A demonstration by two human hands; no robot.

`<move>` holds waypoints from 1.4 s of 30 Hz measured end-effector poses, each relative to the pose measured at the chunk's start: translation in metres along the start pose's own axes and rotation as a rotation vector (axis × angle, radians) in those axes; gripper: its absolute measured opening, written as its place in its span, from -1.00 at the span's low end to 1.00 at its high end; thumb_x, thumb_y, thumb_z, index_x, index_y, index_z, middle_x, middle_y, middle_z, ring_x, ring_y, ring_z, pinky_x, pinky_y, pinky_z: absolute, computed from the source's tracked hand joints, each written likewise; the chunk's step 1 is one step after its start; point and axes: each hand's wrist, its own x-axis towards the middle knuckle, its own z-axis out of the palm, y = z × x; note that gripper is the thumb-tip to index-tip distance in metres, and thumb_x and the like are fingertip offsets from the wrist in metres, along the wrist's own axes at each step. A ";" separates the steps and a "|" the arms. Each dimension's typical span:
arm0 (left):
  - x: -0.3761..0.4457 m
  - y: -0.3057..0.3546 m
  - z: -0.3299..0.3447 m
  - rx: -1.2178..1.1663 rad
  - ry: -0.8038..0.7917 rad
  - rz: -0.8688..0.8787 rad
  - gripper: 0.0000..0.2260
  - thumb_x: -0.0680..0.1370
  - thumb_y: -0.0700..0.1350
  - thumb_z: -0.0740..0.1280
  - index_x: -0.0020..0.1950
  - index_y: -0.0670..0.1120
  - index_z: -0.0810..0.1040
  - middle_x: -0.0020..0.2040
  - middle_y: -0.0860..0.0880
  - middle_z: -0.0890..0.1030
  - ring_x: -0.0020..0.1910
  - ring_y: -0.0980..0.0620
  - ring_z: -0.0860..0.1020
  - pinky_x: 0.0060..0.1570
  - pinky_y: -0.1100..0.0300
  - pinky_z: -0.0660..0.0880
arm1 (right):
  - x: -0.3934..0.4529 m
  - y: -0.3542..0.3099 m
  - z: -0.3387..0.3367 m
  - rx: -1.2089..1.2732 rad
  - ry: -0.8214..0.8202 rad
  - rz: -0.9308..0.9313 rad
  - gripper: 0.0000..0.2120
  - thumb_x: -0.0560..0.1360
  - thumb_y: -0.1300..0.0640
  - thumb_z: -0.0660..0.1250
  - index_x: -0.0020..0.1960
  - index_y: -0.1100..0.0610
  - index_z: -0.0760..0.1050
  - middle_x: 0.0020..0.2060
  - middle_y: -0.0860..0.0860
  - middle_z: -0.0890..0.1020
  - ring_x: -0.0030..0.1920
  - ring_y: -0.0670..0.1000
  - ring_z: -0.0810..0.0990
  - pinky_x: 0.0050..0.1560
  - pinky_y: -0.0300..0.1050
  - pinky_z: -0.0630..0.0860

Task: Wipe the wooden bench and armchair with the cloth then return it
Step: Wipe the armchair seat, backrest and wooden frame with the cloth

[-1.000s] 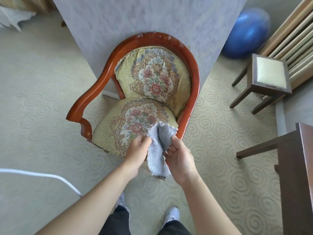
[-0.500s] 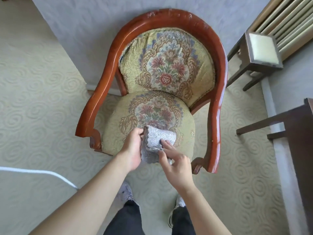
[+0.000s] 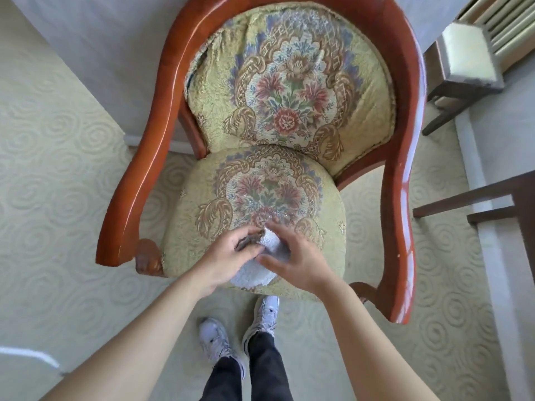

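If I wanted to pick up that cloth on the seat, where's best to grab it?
Probably the cloth's bare near edge, at the seat's front, reached from the standing side. It lies bunched and soft, so a pinch should work; both hands cover its upper part.

I note the armchair (image 3: pixel 405 117) stands on the patterned carpet (image 3: pixel 58 169). On its floral seat cushion (image 3: pixel 260 192), near the front edge, lies the bunched cloth (image 3: pixel 254 273).

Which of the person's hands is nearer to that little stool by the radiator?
Right. The right hand is on the cloth at the seat's front, on the side toward the stool; the left hand lies just beyond it, farther away.
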 end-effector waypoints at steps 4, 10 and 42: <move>0.040 -0.018 -0.014 0.265 0.037 0.061 -0.78 0.55 -0.03 0.46 -0.03 0.34 0.58 -0.08 0.34 0.66 -0.05 0.35 0.60 0.00 0.22 0.47 | 0.040 0.034 0.007 0.134 -0.084 0.107 -0.60 0.45 -0.19 0.46 -0.35 -0.01 0.36 -0.58 -0.19 0.39 -0.55 -0.19 0.29 -0.44 -0.18 0.23; 0.111 -0.085 -0.026 0.745 0.324 0.154 -0.70 0.61 0.14 0.28 0.33 0.18 0.53 0.29 0.14 0.54 0.20 0.16 0.53 0.10 0.18 0.51 | 0.086 0.121 0.007 0.729 0.160 0.340 -0.71 0.61 -0.12 0.27 0.12 0.08 0.56 0.01 0.12 0.70 -0.03 0.08 0.72 -0.10 -0.03 0.69; 0.187 -0.176 -0.031 1.313 0.466 0.229 0.07 0.41 0.58 -0.23 0.65 -0.19 -0.12 0.65 -0.21 -0.11 0.64 -0.17 -0.12 0.55 -0.29 -0.07 | 0.214 0.103 0.136 -0.138 0.717 0.153 -0.49 0.70 0.01 0.02 0.59 0.19 0.13 0.59 0.17 0.13 0.60 0.15 0.03 0.59 -0.01 -0.13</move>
